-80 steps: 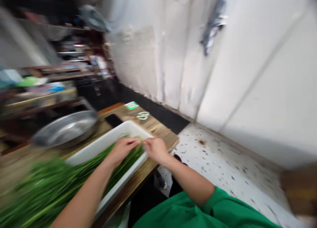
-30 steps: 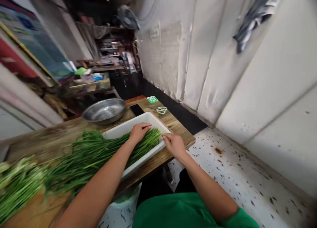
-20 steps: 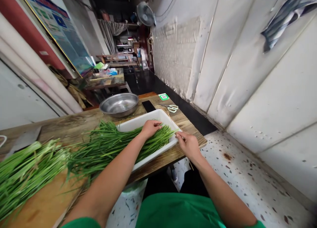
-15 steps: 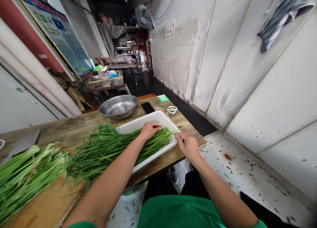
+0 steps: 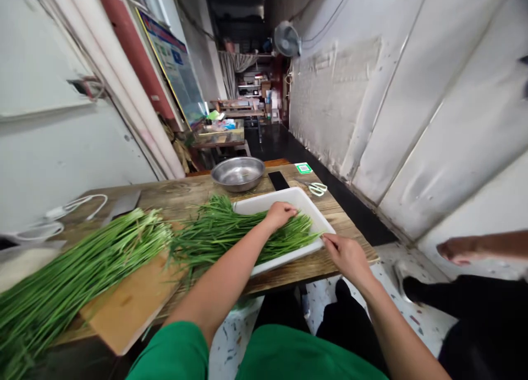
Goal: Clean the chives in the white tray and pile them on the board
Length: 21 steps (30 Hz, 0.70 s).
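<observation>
A white plastic tray (image 5: pixel 325 221) on the wooden table holds a heap of long green garlic chives (image 5: pixel 247 229), their leafy ends hanging over its left side. My left hand (image 5: pixel 281 214) lies over the pale cut ends of the chives, fingers bent and closed on some of them. At the tray's near right corner, my right hand (image 5: pixel 345 254) pinches the end of a chive between thumb and forefinger. A second, larger pile of chives (image 5: pixel 94 259) rests to the left on a wooden cutting board (image 5: pixel 130 308).
Behind the tray are a steel basin (image 5: pixel 238 174), a black phone (image 5: pixel 278 180) and scissors (image 5: pixel 317 188). A cleaver blade (image 5: pixel 121 204) and a white cable (image 5: pixel 78 203) lie at the back left. Another person's hand (image 5: pixel 457 251) and dark-trousered leg are at the right.
My view has turned left, so everything sits further right and more of the left pile shows. Another person's hand and leg now appear at the right. Both my hands stay about the tray's right end.
</observation>
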{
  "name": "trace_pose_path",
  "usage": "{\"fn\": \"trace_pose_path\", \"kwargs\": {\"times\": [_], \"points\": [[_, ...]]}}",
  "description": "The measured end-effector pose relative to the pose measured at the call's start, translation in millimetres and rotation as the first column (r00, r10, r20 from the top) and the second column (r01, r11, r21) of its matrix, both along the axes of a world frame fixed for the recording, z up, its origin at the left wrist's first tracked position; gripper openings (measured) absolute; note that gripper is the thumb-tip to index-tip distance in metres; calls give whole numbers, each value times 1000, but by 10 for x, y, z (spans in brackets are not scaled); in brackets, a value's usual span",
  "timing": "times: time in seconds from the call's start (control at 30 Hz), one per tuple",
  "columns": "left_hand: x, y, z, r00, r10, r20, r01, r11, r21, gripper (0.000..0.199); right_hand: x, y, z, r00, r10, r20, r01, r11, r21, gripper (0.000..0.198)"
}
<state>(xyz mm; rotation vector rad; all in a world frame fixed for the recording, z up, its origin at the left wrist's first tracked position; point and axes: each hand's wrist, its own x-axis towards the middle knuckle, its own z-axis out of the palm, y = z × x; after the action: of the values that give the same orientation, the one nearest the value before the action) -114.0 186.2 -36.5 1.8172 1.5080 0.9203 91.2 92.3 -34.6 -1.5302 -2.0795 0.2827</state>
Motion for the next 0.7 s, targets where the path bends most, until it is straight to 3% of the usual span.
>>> {"fn": "trace_pose_path", "kwargs": {"times": [0.2, 0.47, 0.7], "points": [[-7, 43, 51, 937, 46, 347, -3, 993, -121, 27, -1, 3, 28, 1000, 31, -3, -31, 999, 8, 27], [22, 32, 154, 904, 103, 416, 25, 956, -292, 30, -25, 48, 26, 999, 20, -26, -20, 1000, -2, 26], [51, 18, 157, 829, 110, 548, 92, 940, -328, 26, -22, 53, 59, 998, 50, -39, -50, 999, 4, 26]]}}
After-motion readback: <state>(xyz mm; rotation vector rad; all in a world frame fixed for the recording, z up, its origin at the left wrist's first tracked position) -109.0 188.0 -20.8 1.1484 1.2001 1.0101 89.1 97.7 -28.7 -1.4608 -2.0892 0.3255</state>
